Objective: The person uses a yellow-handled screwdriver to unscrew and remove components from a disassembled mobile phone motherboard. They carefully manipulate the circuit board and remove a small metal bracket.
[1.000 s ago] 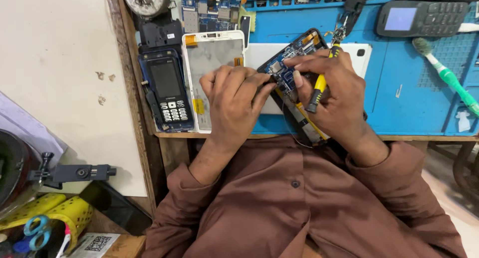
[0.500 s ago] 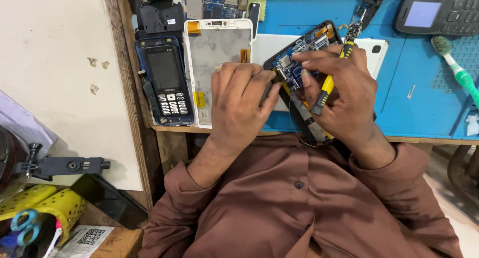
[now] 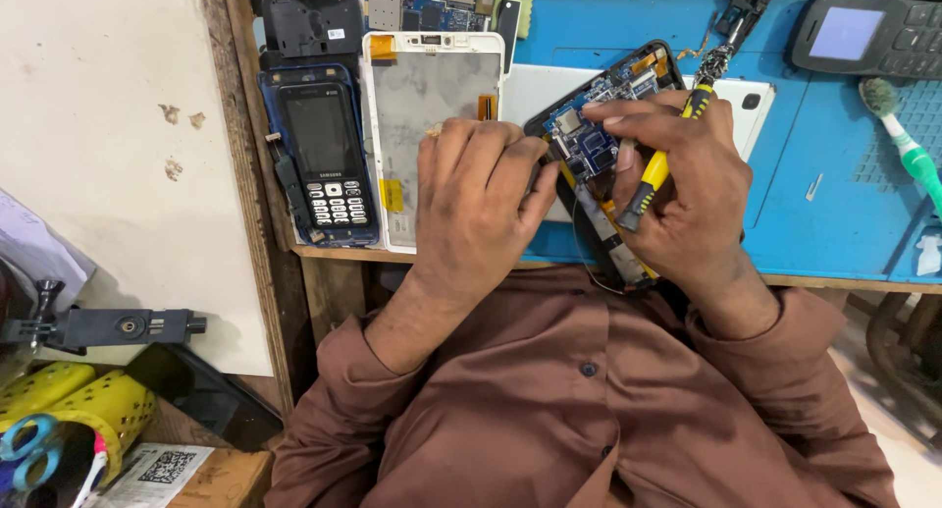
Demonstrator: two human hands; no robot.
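**Both hands on an opened phone at the blue surface**

Left hand lies palm down, fingers curled, gripping the left edge of the opened phone, thumb pressed against its side. Right hand is closed around a screwdriver with a yellow and black handle; its metal shaft runs up and right past the knuckles, and the index finger stretches across the top of the exposed blue circuit board. The phone sits tilted, upper end toward the back of the blue surface, lower end sticking out over the front edge near the person's chest. Whether the screwdriver tip touches anything cannot be told.

Under the phone lies a white tablet back, partly covered by the right hand. Just left of the left hand, a white-framed tablet screen lies face down with orange flex tabs. Left of that, a dark keypad phone rests in a blue frame. Another keypad handset with a pale screen lies at the far right back. A green and white toothbrush lies at the right edge. Brown shirt sleeves fill the bottom. Lower left: a black clamp bracket, a yellow holder and blue-handled scissors.
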